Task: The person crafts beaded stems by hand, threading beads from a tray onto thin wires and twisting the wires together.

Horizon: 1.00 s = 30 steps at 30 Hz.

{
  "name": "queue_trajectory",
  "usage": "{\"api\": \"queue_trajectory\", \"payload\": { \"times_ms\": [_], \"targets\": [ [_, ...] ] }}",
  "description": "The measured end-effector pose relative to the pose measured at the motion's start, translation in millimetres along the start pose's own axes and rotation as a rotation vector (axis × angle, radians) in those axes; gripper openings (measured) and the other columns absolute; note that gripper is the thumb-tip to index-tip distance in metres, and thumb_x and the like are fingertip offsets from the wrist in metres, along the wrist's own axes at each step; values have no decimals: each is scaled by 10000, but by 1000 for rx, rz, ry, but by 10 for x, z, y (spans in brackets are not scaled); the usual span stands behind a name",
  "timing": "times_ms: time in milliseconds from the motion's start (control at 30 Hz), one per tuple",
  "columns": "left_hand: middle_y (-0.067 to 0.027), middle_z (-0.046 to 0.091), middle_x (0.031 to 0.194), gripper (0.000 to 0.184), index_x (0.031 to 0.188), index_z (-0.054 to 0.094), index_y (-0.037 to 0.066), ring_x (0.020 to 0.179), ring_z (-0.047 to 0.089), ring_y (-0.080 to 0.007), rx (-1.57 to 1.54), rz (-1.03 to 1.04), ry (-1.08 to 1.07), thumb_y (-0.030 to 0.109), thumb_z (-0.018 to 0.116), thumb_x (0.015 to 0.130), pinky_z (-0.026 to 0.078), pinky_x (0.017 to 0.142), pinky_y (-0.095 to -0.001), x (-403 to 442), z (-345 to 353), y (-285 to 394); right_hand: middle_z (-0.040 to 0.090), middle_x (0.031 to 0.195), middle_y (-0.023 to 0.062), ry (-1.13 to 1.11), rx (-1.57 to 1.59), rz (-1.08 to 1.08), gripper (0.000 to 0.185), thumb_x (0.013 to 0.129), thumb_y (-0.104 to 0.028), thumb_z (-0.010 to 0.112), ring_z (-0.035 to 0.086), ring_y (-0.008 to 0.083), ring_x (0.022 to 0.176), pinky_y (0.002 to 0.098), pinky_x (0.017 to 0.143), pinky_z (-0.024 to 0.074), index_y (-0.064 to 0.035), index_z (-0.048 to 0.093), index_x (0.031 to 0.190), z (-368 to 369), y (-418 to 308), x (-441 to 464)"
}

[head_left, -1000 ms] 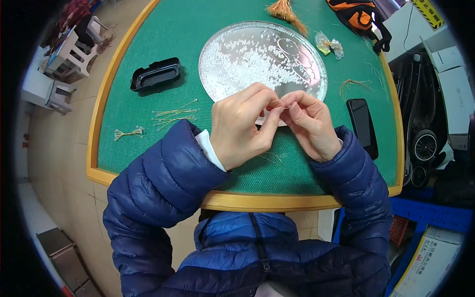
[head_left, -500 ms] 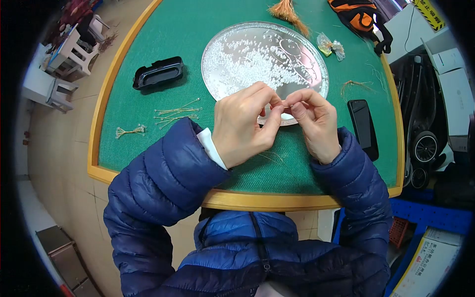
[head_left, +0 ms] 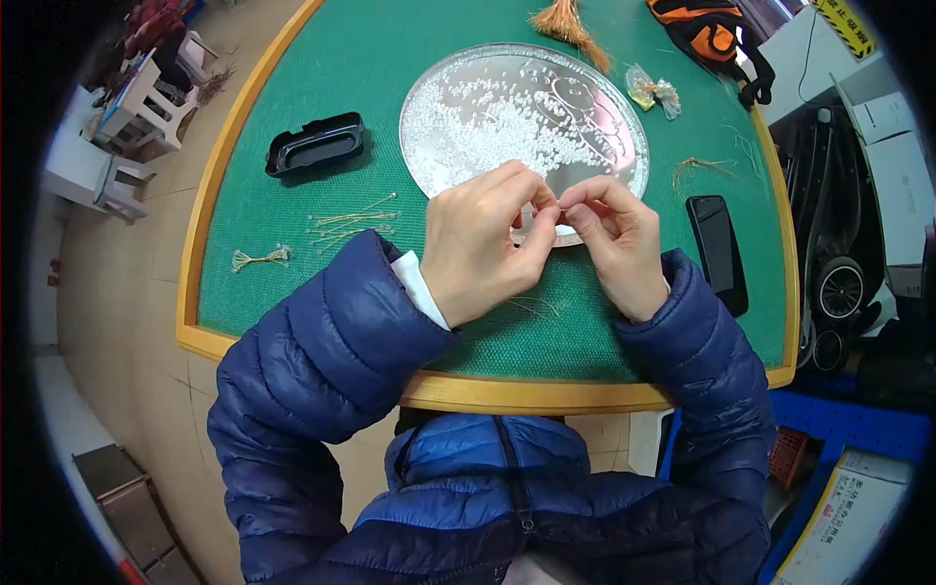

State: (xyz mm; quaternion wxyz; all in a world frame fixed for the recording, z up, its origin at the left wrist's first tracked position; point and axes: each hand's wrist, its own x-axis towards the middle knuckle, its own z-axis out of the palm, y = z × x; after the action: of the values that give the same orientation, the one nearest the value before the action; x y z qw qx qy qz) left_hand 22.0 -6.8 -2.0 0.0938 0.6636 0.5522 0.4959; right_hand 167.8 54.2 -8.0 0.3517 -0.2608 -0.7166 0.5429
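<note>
My left hand (head_left: 487, 242) and my right hand (head_left: 622, 246) meet over the near rim of a round silver tray (head_left: 561, 179). Thumb and forefinger of each are pinched together, fingertips almost touching. Whatever lies between them is too small and covered to name. Clear beads (head_left: 502, 132) are scattered across the tray, thickest in its middle and left. Below my hands, a few thin strands (head_left: 534, 308) lie on the green mat. To the left are several thin yellowish stems with clear tips (head_left: 351, 220) and a tied bundle of similar stems (head_left: 261, 257).
A black plastic box (head_left: 317, 148) sits at the left, a phone (head_left: 717, 253) at the right. Fine brown strands (head_left: 700, 168), a small plastic bag (head_left: 653, 93), an orange fibre bundle (head_left: 570, 34) and an orange-black bag (head_left: 710, 39) lie farther back. A wooden edge (head_left: 536, 394) borders the table.
The view has shifted very slightly. My right thumb and fingers have moved a little at the pinch, while my left hand keeps nearly the same pose.
</note>
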Motion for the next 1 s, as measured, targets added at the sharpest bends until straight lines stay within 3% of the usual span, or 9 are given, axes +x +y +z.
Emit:
{"api": "queue_trajectory", "payload": {
  "times_ms": [167,300,467,833,1000],
  "targets": [
    [-21,524,635,24,688,557,25,515,406,-83,-32,-80,-50,10,569,701,322,456,-183,27,-43,28,546,874,80,-37,433,182,81,856,-16,489,545,130,781,245,782,477,3,528,925,-25,74,25],
    [-2,504,630,58,703,564,18,531,381,-59,-230,-325,-210,62,560,741,297,473,-161,68,-106,16,546,892,87,-126,813,342,115,880,-75,478,549,143,809,273,824,478,4,521,952,-10,75,25],
    [3,500,642,103,715,571,11,569,390,-55,-524,-431,-311,93,538,769,315,519,-155,93,-111,-73,548,913,94,-141,871,360,137,885,-100,478,553,158,836,284,832,478,4,517,965,9,85,18],
    [-13,523,663,117,718,571,9,623,432,-70,-622,-469,-349,99,525,777,348,588,-157,104,-108,-91,553,915,106,-160,825,337,132,883,-84,479,567,166,834,269,799,491,13,515,965,1,88,13],
    [-27,547,681,124,730,577,5,630,456,-72,-651,-470,-350,105,531,787,365,601,-157,92,-88,-124,559,892,109,-106,488,162,110,855,-30,506,576,162,809,248,761,500,18,515,954,-13,50,18]
  ]
}}
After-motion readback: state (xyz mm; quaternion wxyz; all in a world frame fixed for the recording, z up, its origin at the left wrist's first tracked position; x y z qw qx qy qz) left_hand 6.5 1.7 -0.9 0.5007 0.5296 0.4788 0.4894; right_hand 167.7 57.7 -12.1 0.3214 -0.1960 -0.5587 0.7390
